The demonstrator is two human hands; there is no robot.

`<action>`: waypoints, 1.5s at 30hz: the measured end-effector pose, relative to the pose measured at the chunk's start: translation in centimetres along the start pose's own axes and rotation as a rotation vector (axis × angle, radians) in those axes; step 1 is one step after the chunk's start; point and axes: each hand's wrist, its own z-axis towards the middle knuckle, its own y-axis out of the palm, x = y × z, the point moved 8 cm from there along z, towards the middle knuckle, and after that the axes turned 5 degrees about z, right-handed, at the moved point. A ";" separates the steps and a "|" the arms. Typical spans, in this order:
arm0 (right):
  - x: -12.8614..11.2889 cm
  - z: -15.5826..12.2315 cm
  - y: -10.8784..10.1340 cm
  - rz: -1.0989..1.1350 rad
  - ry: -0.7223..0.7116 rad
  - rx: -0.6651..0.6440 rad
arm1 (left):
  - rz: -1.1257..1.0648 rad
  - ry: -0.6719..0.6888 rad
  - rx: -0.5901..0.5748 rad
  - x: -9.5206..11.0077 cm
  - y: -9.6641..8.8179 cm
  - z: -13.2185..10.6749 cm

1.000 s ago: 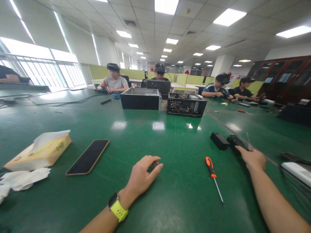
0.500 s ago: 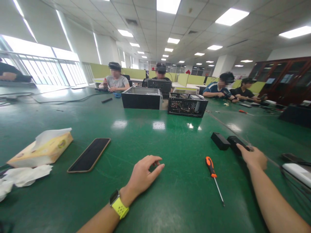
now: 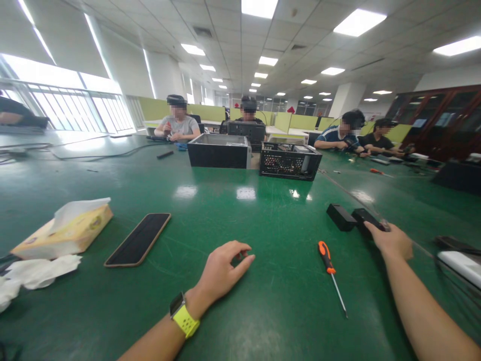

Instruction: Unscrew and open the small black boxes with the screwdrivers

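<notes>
My left hand [image 3: 222, 271] rests on the green table [image 3: 240, 220] near the front middle, fingers curled loosely with thumb and forefinger close together; I see nothing in it. A yellow watch is on that wrist. My right hand [image 3: 391, 240] reaches to the right and its fingers lie on a small black box [image 3: 366, 219]. A second black box [image 3: 340, 216] sits just left of it. An orange-handled screwdriver [image 3: 330, 273] lies between my hands, tip toward me.
A phone [image 3: 138, 238] lies face down at the left, beside a tissue box [image 3: 62, 229] and crumpled tissues [image 3: 37, 271]. Two open computer cases [image 3: 219, 152] [image 3: 288, 161] stand mid-table. Several people sit at the far side. A white device [image 3: 460, 265] lies at the right edge.
My hands have barely moved; the right hand stays on the black box. The view has shifted slightly.
</notes>
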 end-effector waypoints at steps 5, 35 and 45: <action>-0.4 -0.1 -0.2 0.013 -0.009 0.062 | -0.003 -0.006 -0.022 -0.1 0.3 -0.1; -12.7 -12.8 1.5 0.217 -0.936 -0.313 | 0.001 -0.016 -0.032 -0.3 0.5 0.0; -15.3 -20.4 4.3 0.117 -1.163 -0.487 | 0.142 0.136 -0.205 1.1 1.3 -0.2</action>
